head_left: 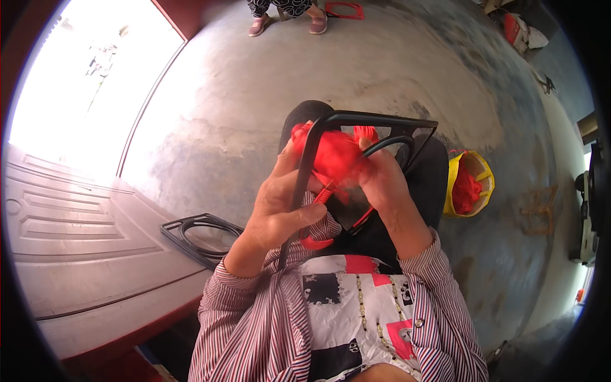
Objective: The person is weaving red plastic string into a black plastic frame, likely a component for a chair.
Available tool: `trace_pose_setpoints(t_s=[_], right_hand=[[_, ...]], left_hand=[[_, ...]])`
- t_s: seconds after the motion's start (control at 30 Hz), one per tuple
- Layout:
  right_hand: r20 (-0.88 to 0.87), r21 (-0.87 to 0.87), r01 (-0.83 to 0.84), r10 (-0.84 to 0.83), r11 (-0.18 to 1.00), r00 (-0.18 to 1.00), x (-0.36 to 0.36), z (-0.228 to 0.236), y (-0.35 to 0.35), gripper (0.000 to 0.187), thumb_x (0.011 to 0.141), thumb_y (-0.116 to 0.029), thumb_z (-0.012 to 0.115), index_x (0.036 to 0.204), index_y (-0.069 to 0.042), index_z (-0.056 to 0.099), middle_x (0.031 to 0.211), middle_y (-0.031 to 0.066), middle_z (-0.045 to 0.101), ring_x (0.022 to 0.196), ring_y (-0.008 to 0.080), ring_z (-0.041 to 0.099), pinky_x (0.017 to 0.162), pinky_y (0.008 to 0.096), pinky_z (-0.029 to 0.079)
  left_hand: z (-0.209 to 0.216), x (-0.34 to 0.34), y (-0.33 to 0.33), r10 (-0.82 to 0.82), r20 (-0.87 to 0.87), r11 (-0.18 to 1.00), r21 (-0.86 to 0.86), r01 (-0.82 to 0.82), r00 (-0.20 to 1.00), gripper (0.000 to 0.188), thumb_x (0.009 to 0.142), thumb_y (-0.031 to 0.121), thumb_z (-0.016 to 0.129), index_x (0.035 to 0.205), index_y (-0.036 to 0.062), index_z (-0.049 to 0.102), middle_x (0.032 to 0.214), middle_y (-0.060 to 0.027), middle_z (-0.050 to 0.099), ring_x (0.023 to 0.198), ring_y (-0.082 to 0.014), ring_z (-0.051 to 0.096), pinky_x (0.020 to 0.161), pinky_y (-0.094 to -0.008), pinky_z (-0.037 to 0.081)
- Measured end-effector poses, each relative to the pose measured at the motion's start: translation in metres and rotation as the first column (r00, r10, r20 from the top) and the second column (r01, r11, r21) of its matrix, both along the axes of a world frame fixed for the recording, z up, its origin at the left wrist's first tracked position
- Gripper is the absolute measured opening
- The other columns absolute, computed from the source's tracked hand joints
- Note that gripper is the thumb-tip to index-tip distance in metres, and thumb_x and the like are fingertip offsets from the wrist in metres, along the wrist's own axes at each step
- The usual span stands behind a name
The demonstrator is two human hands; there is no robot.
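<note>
Black angular plastic-looking frame (382, 119): over dark-trousered lap (430, 181), presumably for reach. Blurred red soft bundle (336, 155): clasped by left hand (275, 207); right hand (387, 181) alongside, grip cannot be told.

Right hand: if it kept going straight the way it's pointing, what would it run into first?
Most likely the blurred red bundle; the right hand may already be touching it, but blur and overlap leave the depth unclear.

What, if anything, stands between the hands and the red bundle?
Nothing visibly blocks either: left hand and right hand are at the red bundle. The black frame's side bar crosses in front of its left part; blur hides exact finger contact.
</note>
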State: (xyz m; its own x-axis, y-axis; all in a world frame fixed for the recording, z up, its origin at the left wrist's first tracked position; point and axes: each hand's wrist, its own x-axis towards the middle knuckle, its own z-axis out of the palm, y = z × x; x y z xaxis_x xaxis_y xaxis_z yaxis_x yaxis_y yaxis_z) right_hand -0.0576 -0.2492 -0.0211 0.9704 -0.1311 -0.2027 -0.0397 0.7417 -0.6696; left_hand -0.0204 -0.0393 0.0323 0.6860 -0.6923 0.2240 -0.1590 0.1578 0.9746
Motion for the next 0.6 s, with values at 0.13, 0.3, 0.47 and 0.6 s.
trace_pose_setpoints(t_s=[0.13, 0.3, 0.47, 0.6], right_hand=[[0.097, -0.104, 0.09, -0.08, 0.99, 0.992, -0.036, -0.007, -0.007, 0.021, 0.093, -0.021, 0.057, 0.103, -0.003, 0.059, 0.102, 0.0063, 0.063, 0.091, 0.0206, 0.064, 0.096, 0.0387, 0.046], [0.636, 0.1, -0.178, 0.075, 0.979, 0.768, -0.056, 0.034, -0.007, 0.044, 0.088, -0.046, 0.063, 0.096, -0.005, 0.05, 0.078, 0.0101, 0.062, 0.073, 0.0248, 0.062, 0.098, 0.0452, 0.04], [0.578, -0.155, -0.262, 0.302, 0.953, 0.758, -0.072, 0.052, 0.0, 0.046, 0.091, -0.049, 0.06, 0.099, -0.005, 0.051, 0.072, 0.0089, 0.062, 0.065, 0.0215, 0.061, 0.09, 0.042, 0.044], [0.339, 0.09, -0.046, 0.013, 0.995, 0.941, -0.059, 0.017, -0.022, 0.045, 0.098, -0.047, 0.047, 0.1, -0.003, 0.052, 0.082, 0.0081, 0.064, 0.072, 0.021, 0.063, 0.084, 0.0397, 0.05]], left_hand=[[-0.004, 0.002, 0.004, 0.149, 0.034, 0.986, -0.074, -0.147, 0.988, 0.021, 0.073, 0.004, 0.068, 0.094, -0.0003, 0.068, 0.14, -0.019, 0.047, 0.131, -0.0281, 0.044, 0.105, -0.0405, 0.035], [-0.002, 0.006, 0.01, 0.046, -0.41, 0.996, -0.048, -0.072, 0.911, 0.028, 0.082, -0.002, 0.061, 0.11, 0.0001, 0.057, 0.096, -0.0111, 0.063, 0.082, -0.0152, 0.061, 0.073, -0.0266, 0.049], [-0.01, 0.009, 0.008, 0.082, -0.384, 0.985, -0.107, -0.132, 0.92, 0.029, 0.083, 0.005, 0.064, 0.11, 0.0014, 0.053, 0.075, -0.0116, 0.062, 0.062, -0.0165, 0.059, 0.058, -0.0266, 0.047], [-0.015, 0.01, 0.011, 0.088, -0.423, 0.984, -0.102, -0.144, 0.902, 0.023, 0.085, 0.004, 0.063, 0.105, -0.0002, 0.053, 0.076, -0.0121, 0.062, 0.061, -0.0156, 0.058, 0.058, -0.0265, 0.047]])
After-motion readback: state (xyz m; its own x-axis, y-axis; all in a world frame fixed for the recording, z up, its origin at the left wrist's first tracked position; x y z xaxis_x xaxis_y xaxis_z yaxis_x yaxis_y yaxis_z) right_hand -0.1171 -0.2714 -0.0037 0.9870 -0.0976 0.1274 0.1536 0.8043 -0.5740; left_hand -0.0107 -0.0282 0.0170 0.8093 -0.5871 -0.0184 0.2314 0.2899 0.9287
